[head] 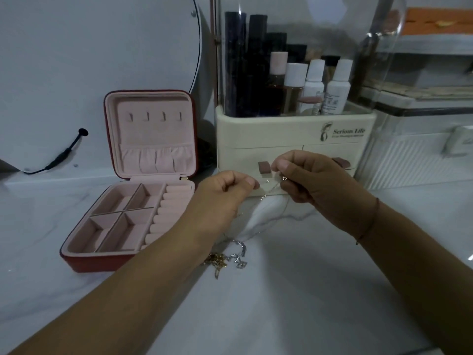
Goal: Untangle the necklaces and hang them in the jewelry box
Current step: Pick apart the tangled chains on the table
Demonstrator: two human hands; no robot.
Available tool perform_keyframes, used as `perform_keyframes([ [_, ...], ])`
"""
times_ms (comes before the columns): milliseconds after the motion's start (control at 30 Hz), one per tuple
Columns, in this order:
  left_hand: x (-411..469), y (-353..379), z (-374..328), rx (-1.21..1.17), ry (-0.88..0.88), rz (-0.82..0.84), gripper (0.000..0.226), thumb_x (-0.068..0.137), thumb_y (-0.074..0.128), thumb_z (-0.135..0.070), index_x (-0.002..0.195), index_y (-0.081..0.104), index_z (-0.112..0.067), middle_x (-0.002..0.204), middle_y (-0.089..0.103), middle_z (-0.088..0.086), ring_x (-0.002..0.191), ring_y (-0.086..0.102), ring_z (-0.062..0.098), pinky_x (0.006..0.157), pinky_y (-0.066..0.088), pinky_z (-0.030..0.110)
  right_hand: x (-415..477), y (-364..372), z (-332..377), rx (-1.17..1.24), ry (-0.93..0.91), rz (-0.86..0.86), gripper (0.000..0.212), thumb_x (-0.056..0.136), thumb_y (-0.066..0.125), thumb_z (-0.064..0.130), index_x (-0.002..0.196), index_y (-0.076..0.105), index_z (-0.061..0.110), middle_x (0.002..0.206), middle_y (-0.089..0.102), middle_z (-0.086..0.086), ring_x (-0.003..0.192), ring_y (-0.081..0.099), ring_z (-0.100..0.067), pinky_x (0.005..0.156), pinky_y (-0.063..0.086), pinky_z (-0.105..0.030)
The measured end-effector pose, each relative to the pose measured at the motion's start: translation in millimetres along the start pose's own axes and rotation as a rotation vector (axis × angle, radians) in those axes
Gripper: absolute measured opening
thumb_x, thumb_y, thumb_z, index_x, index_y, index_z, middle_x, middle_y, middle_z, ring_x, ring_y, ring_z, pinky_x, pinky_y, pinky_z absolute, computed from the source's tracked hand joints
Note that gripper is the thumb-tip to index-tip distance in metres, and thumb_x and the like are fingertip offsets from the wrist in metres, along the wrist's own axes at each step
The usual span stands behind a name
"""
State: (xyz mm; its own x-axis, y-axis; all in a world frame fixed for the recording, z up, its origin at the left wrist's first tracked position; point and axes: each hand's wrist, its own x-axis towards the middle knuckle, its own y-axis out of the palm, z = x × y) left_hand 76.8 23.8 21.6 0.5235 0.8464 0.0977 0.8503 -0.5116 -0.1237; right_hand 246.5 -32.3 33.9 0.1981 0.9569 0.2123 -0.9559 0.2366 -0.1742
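Note:
A red jewelry box (76, 262) with pink lining stands open at the left; its upright lid carries a row of small hooks (154, 116). A thin chain (270, 189) stretches between my hands above the white counter. My left hand (225, 190) pinches one end and my right hand (309, 180) pinches the other, near a small ring clasp (284, 178). The chain runs down to a tangled heap of gold necklace (217, 260) and silver necklace (239, 254) lying on the counter by my left wrist.
A cream cosmetics organiser (294, 134) with bottles and two drawers stands right behind my hands. A round mirror (89, 60) with a black cable leans at the back left. A clear-lidded white container (419, 155) sits at the right.

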Motion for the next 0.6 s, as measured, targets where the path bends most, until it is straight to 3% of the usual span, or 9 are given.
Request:
perform_keyframes([
  [100,-1.0,3.8,2.1,0.018,0.059,0.019,0.018,0.091,0.059,-0.027,0.100,0.071,-0.018,0.082,0.068,-0.012,0.070,0.058,-0.008,0.061,0.043,0.004,-1.2,0.7,0.9,0.005,-0.036,0.059,0.016,0.096,0.048,0.018,0.089,0.060,0.010,0.051,0.043,0.003,0.046,0.030,-0.006,0.044,0.027,-0.017],
  [167,-2.6,5.7,1.8,-0.056,0.033,0.058,0.019,0.091,0.058,-0.027,0.101,0.071,-0.018,0.091,0.072,-0.008,0.081,0.063,-0.006,0.067,0.044,0.003,-2.9,1.7,1.9,0.008,-0.051,0.112,0.022,0.090,0.051,0.027,0.094,0.060,0.007,0.051,0.040,0.004,0.045,0.030,-0.005,0.044,0.027,-0.017],
  [233,-3.6,7.6,0.9,-0.103,-0.009,0.101,0.021,0.092,0.057,-0.027,0.099,0.072,-0.014,0.090,0.074,-0.003,0.083,0.066,-0.001,0.071,0.047,0.006,-4.1,3.5,2.7,-0.026,-0.059,0.145,0.029,0.084,0.052,0.034,0.094,0.059,0.007,0.051,0.042,0.006,0.045,0.033,-0.003,0.045,0.029,-0.016],
  [367,-4.6,11.7,-0.7,-0.259,-0.107,0.186,0.024,0.089,0.058,-0.025,0.089,0.068,-0.003,0.079,0.073,0.011,0.078,0.069,0.022,0.082,0.054,0.027,-4.0,8.8,2.9,-0.056,-0.099,0.177,0.024,0.088,0.052,0.029,0.085,0.060,0.006,0.049,0.041,0.004,0.044,0.033,-0.005,0.043,0.029,-0.015],
  [500,-6.0,14.1,-2.0,-0.332,-0.137,0.224,0.039,0.075,0.064,-0.025,0.101,0.063,0.004,0.068,0.066,0.005,0.065,0.064,0.015,0.075,0.056,0.025,-4.7,10.2,2.7,-0.088,-0.095,0.172,0.030,0.093,0.048,0.026,0.092,0.067,0.002,0.048,0.040,0.004,0.044,0.031,-0.006,0.042,0.028,-0.015],
  [600,-5.6,14.6,-2.3,-0.343,-0.126,0.208,0.037,0.066,0.068,-0.023,0.100,0.069,-0.009,0.071,0.065,0.003,0.064,0.062,0.010,0.074,0.056,0.024,-5.7,10.6,3.1,-0.101,-0.093,0.203,0.037,0.091,0.046,0.032,0.100,0.069,0.004,0.053,0.043,0.004,0.047,0.032,-0.006,0.045,0.029,-0.017],
])
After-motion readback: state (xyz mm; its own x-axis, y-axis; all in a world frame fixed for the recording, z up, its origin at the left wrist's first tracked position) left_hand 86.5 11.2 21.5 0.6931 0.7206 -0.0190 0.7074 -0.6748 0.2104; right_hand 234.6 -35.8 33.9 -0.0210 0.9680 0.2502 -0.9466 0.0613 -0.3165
